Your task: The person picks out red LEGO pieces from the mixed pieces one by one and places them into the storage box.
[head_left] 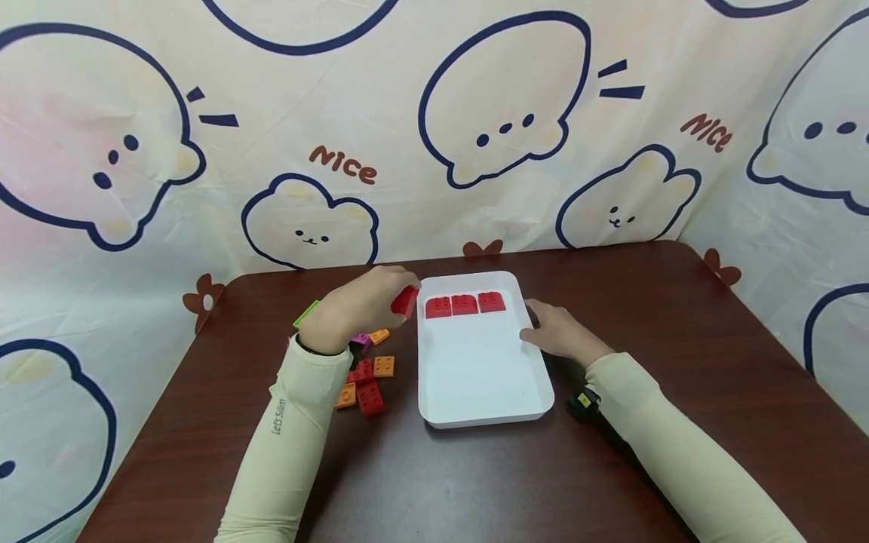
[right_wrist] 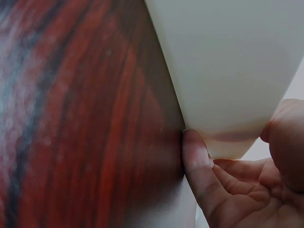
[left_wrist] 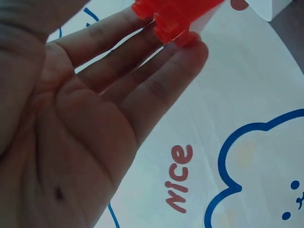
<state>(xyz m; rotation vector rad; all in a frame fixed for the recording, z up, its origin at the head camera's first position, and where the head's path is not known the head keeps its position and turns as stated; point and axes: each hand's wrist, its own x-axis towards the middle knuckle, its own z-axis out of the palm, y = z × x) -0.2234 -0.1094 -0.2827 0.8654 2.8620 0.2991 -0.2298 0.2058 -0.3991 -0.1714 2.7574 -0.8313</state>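
Observation:
My left hand [head_left: 366, 305] pinches a red toy brick [head_left: 405, 301] beside the upper left corner of a white tray [head_left: 475, 377]. Studs on that brick [left_wrist: 175, 21] show at the fingertips in the left wrist view. Three red bricks [head_left: 465, 305] stand side by side in a row along the far end inside the tray. At the tray's right side, my right hand [head_left: 560, 332] grips the wall, thumb at the rim and fingers against the outside. The right wrist view shows a fingertip [right_wrist: 194, 149] low on the wall, close to the tabletop.
Left of the tray lies a loose group of bricks, partly hidden by my left arm: red [head_left: 370, 398], orange [head_left: 384, 366], magenta [head_left: 363, 340] and a green piece [head_left: 305, 314]. All rests on a dark wooden table [head_left: 475, 483]. A patterned cloth [head_left: 400, 219] hangs behind it.

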